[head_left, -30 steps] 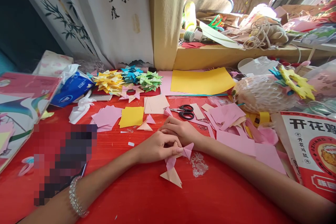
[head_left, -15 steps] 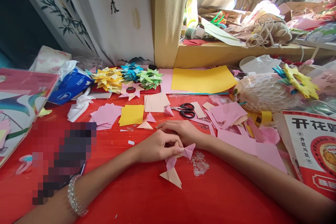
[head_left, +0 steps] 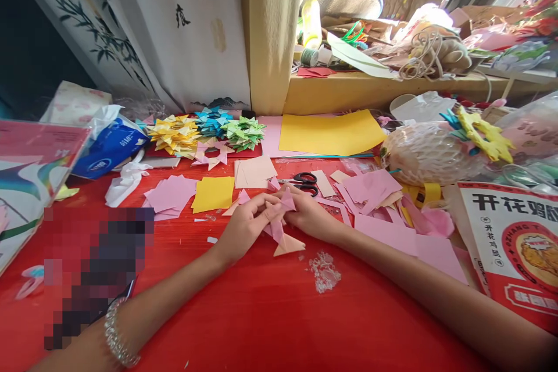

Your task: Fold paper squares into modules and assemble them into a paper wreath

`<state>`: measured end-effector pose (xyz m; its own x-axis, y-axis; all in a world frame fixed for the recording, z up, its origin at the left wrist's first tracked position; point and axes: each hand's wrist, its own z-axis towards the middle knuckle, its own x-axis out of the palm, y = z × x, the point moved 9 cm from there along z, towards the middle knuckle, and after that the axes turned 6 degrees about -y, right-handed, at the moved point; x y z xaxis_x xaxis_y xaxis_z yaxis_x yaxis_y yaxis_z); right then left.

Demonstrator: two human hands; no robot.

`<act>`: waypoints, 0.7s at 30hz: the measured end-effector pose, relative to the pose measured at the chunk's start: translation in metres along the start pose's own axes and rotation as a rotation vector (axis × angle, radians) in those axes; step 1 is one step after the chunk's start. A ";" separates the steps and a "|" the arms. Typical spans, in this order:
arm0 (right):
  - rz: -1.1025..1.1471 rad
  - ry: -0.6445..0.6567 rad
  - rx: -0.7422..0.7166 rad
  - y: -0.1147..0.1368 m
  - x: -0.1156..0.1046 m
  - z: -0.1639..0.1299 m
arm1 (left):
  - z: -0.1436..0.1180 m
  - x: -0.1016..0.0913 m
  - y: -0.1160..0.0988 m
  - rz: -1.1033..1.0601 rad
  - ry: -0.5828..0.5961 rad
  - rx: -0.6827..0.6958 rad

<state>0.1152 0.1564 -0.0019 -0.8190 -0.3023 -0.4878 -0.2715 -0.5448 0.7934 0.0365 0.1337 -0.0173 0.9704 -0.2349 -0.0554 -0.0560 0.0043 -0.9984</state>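
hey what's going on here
A person is handling a pink-and-cream folded paper piece over a red table. The left hand pinches it, while the right hand is close against it, its fingers partly hidden. Scissors lie just beyond the hands. Farther back sit yellow, blue and green spiky paper shapes, and pink sheets lie to the right.

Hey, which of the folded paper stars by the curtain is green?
The rightmost star in that cluster; the others are a yellow star, a blue star and a pink-and-cream star.
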 end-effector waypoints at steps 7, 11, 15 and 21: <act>0.413 -0.209 0.269 -0.019 -0.014 -0.002 | 0.007 -0.028 0.004 0.055 -0.283 0.018; 0.553 -0.360 0.249 -0.019 -0.027 -0.005 | 0.009 -0.031 0.009 0.140 -0.310 0.012; 0.564 -0.292 0.247 -0.018 -0.022 -0.004 | 0.010 -0.028 0.010 0.193 -0.274 0.014; 0.540 -0.289 0.261 -0.021 -0.023 -0.003 | 0.009 -0.030 0.008 0.169 -0.290 0.024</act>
<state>0.1408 0.1727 -0.0082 -0.9670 -0.2380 0.0910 0.1309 -0.1576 0.9788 0.0092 0.1490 -0.0232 0.9744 0.0575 -0.2174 -0.2200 0.0435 -0.9745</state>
